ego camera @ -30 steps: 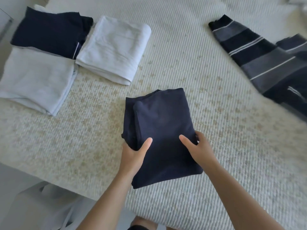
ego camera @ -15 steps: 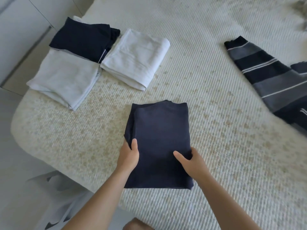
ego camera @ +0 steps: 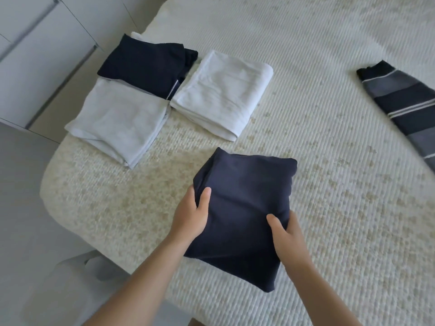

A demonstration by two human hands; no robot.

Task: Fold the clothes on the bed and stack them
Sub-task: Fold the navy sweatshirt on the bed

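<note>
Navy garment [ego camera: 242,208] lifted off bed [ego camera: 329,161]; left hand [ego camera: 190,217], right hand [ego camera: 286,234] both grasping it

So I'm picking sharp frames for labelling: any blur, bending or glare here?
Head view: soft even daylight, no glare; bed edge bows from the wide lens; striped garment at right is smeared; navy garment fairly sharp.
</note>
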